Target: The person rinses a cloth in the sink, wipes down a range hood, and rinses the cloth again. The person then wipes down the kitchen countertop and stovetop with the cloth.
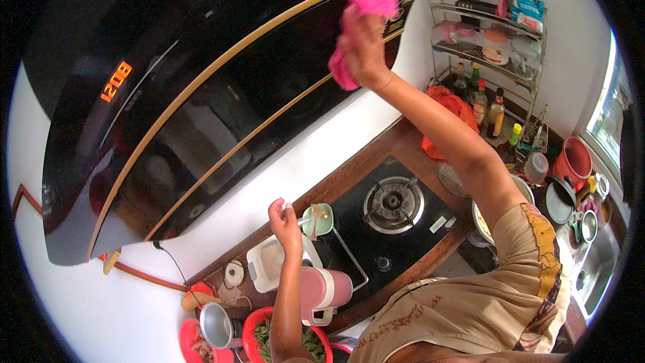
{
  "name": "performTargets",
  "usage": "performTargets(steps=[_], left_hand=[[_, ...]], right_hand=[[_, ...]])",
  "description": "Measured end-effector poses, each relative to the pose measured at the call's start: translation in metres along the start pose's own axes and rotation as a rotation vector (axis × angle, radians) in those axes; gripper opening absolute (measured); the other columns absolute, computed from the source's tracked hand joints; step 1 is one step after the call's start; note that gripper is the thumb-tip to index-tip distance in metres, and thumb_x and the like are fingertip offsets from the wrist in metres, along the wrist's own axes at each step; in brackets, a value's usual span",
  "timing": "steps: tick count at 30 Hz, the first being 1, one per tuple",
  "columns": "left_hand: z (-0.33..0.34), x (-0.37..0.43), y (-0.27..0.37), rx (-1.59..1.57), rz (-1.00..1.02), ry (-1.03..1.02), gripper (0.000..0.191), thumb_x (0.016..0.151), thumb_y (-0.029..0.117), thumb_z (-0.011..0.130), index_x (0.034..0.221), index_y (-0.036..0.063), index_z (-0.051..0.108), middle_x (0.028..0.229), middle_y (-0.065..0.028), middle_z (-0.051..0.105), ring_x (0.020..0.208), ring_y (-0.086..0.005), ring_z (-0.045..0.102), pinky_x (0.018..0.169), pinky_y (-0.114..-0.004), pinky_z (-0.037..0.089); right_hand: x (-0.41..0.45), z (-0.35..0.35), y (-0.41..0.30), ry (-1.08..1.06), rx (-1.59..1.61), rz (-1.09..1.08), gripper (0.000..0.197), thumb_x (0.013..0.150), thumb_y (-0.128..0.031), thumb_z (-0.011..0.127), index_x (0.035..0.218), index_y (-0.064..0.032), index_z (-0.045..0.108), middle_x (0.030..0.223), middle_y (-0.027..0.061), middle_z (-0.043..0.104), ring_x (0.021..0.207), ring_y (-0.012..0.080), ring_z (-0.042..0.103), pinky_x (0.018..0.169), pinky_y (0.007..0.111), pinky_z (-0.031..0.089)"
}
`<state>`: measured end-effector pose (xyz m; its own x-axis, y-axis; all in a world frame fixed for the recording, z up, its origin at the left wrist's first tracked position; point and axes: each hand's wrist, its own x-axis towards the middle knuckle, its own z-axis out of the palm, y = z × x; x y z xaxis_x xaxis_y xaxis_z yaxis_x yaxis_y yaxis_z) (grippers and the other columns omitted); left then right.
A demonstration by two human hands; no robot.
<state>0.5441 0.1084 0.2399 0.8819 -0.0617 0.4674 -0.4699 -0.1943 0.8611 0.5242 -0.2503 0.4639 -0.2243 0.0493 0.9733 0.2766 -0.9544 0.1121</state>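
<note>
My right hand (364,48) is raised, pressing a bright pink cloth (374,2) against the right end of the glossy black range hood (242,96). The cloth spreads out above and below my fingers, and both are slightly blurred. Lower down, my left hand (285,219) is held up with nothing in it, its fingers loosely bent and apart. It appears beside a pale green bowl (326,219) with a spoon in it. Gold-coloured trim (221,43) runs along the hood, and orange digits glow on its left part.
Below is a black gas hob (403,257) with a burner (393,202). A pink and white jug (327,290) stands near my left forearm, by a red basin of leafy greens (259,330). A metal rack (488,7), several bottles (496,113) and a sink (599,272) are at right.
</note>
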Motion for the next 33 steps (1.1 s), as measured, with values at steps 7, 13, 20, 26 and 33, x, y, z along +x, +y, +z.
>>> performTargets(steps=[7,13,20,26,33], left_hand=[[-0.050,-0.047,-0.005,0.018,0.024,-0.008,0.024,0.092,0.011,0.059,0.114,0.0032,0.057,0.112,-0.0085,0.062,0.102,-0.0188,0.058,0.084,-0.031,0.047],[-0.126,-0.100,-0.001,0.105,-0.080,0.100,0.020,0.090,0.008,0.058,0.110,0.0030,0.059,0.108,-0.0089,0.063,0.098,-0.0200,0.060,0.083,-0.033,0.048],[-0.205,-0.160,0.021,0.204,-0.025,0.256,0.014,0.090,0.005,0.057,0.103,0.0010,0.061,0.094,-0.0104,0.065,0.079,-0.0176,0.062,0.074,-0.029,0.049],[-0.246,-0.199,0.033,0.261,-0.109,0.325,0.014,0.093,0.007,0.057,0.105,0.0011,0.061,0.095,-0.0089,0.064,0.085,-0.0148,0.061,0.077,-0.027,0.048],[-0.248,-0.220,0.013,0.069,-0.233,0.371,0.013,0.090,0.003,0.057,0.102,0.0011,0.062,0.090,-0.0064,0.063,0.080,-0.0127,0.059,0.074,-0.027,0.048]], right_hand=[[0.024,0.062,-0.129,-0.202,-0.065,-0.651,0.064,0.082,-0.019,0.046,0.142,-0.0396,0.038,0.147,-0.0114,0.041,0.137,0.0143,0.035,0.115,0.040,0.017],[0.048,0.126,-0.265,-0.216,0.003,-0.767,0.066,0.080,-0.021,0.052,0.145,-0.0275,0.038,0.151,-0.0060,0.034,0.129,0.0115,0.042,0.115,0.035,0.022],[0.076,0.203,-0.415,-0.347,0.340,-0.772,0.060,0.090,-0.026,0.052,0.145,-0.0092,0.033,0.145,0.0021,0.040,0.129,0.0147,0.043,0.110,0.030,0.030],[0.055,0.270,-0.493,-0.381,0.316,-0.877,0.051,0.087,-0.019,0.048,0.136,-0.0056,0.045,0.141,0.0077,0.046,0.130,0.0199,0.042,0.108,0.030,0.031],[0.029,0.250,-0.422,-0.439,0.204,-1.212,0.033,0.084,-0.022,0.051,0.104,-0.0056,0.070,0.140,0.0071,0.048,0.126,0.0190,0.044,0.102,0.028,0.034]])
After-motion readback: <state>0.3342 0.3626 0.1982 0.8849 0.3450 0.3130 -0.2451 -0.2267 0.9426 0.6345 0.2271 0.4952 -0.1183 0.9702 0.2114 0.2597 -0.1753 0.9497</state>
